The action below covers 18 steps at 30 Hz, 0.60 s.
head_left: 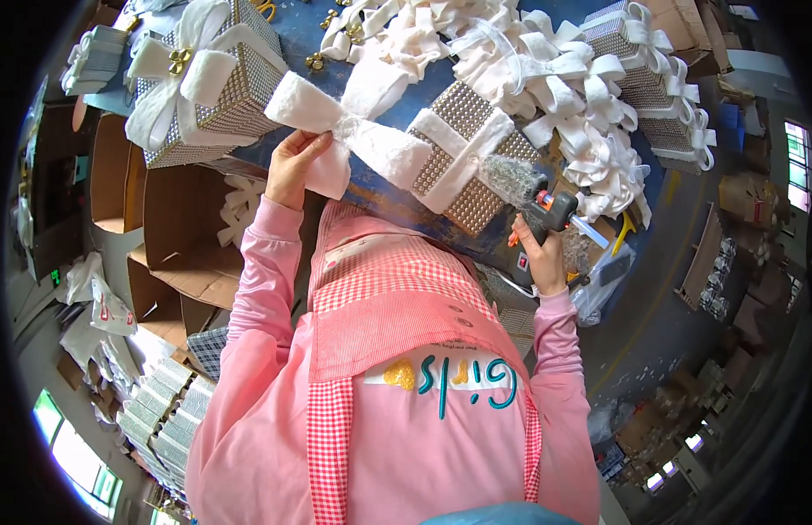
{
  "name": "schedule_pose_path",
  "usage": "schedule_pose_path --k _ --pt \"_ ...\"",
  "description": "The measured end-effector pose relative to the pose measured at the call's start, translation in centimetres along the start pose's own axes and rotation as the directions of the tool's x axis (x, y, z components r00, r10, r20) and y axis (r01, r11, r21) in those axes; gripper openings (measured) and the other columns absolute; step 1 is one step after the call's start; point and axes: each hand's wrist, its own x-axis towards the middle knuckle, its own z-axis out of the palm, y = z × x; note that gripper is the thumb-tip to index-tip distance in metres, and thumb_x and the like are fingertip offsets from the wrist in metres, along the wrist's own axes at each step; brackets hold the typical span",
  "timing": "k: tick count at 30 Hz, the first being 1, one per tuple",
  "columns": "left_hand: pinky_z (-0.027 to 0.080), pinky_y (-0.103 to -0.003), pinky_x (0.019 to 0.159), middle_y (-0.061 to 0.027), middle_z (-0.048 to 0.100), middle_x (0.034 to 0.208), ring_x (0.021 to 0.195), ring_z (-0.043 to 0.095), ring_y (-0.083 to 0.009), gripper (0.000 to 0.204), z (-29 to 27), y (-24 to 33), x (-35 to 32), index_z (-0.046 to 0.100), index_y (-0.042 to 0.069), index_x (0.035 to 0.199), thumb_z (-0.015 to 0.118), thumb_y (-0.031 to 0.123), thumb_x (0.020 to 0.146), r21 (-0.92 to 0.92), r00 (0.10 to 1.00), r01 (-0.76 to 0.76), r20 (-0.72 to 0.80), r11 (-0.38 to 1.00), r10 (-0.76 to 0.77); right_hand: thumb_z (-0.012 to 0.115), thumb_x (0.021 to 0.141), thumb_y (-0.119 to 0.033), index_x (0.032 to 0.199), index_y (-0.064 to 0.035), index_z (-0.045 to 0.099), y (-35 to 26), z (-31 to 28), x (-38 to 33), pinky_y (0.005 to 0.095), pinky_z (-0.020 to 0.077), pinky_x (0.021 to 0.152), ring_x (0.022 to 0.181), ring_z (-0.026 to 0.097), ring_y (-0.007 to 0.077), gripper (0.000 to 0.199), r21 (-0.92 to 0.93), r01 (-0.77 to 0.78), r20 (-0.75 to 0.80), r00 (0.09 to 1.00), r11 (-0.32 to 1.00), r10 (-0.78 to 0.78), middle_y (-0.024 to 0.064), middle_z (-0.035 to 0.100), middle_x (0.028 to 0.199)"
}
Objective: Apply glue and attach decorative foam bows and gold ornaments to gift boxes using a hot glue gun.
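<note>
A blue worktable (288, 48) is running across the top of the view, crowded with craft goods, and it is sitting in a workshop with a grey floor, brown cardboard cartons (174, 236) standing open at the left and bright windows showing at the far edges. Low on the left, a row of small silver-sided boxes (165, 424) is lying stacked beside the person's pink sleeve.

Above and to the left of the left hand's fingers, a finished silver studded gift box with a white plush bow and gold bells (205, 79) is resting on the table, its sides glittering in a fine grid. The left hand (292, 166) is gripping a long white fluffy plush ribbon bow (349, 136), fingers curled around its lower tail while the soft, thick strip is stretching up-left and down-right of the fingertips.

Just right of that bow, a second silver studded box crossed with white plush bands (463, 157) is lying tilted at the table edge, between the two hands. Beyond it, a heap of white plush bows (563, 96) is piling up toward more studded boxes at the far right.

The right hand (541, 258) is closing around the handle of a black glue gun with an orange trigger (550, 214), whose nozzle is pointing up-left, near the second box.
</note>
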Motion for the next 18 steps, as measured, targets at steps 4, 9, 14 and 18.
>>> schedule_pose_path --k 4,9,14,18 --pt "0.045 -0.024 0.076 -0.0015 0.061 0.094 0.084 0.057 -0.0104 0.023 0.0 -0.2 -0.1 0.060 0.002 0.103 0.063 0.008 0.081 -0.005 1.000 -0.003 0.000 1.000 0.003 0.062 0.082 -0.027 0.089 -0.0002 0.058 -0.7 0.2 -0.7 0.0239 0.0430 0.053 0.058 0.056 0.0109 0.028 0.071 -0.049 -0.005 0.999 0.996 0.050 0.0025 0.058 0.067" --pt "0.045 -0.025 0.077 -0.0019 0.062 0.093 0.085 0.057 -0.0111 0.023 0.3 0.0 -0.5 0.060 0.002 0.103 0.063 0.009 0.081 0.001 0.999 0.035 -0.029 0.999 -0.035 0.060 0.084 -0.029 0.090 -0.0005 0.059 -0.8 1.1 -0.3 0.0254 0.0448 0.061 0.065 0.058 0.0122 0.029 0.169 -0.021 0.010 1.000 0.985 0.020 0.0049 0.061 0.074" --pt "0.045 -0.025 0.076 -0.0030 0.062 0.093 0.084 0.058 -0.0119 0.024 0.2 0.0 -0.2 0.060 0.001 0.102 0.065 0.010 0.080 -0.038 1.000 0.011 -0.017 0.999 -0.012 0.059 0.085 -0.030 0.093 0.0026 0.059 -0.3 0.5 0.1 0.0272 0.0458 0.070 0.075 0.060 0.0146 0.034 0.236 0.011 0.016 1.000 0.972 -0.015 0.0073 0.063 0.081" --pt "0.045 -0.025 0.077 -0.0040 0.062 0.093 0.084 0.058 -0.0123 0.026 -0.3 -0.3 0.0 0.060 0.000 0.101 0.067 0.010 0.078 -0.049 1.000 0.002 -0.029 0.999 -0.003 0.059 0.085 -0.030 0.093 0.0030 0.059 -0.9 0.4 -0.5 0.0270 0.0458 0.069 0.073 0.060 0.0150 0.034 0.103 -0.012 -0.007 1.000 0.995 0.013 0.0071 0.062 0.080"
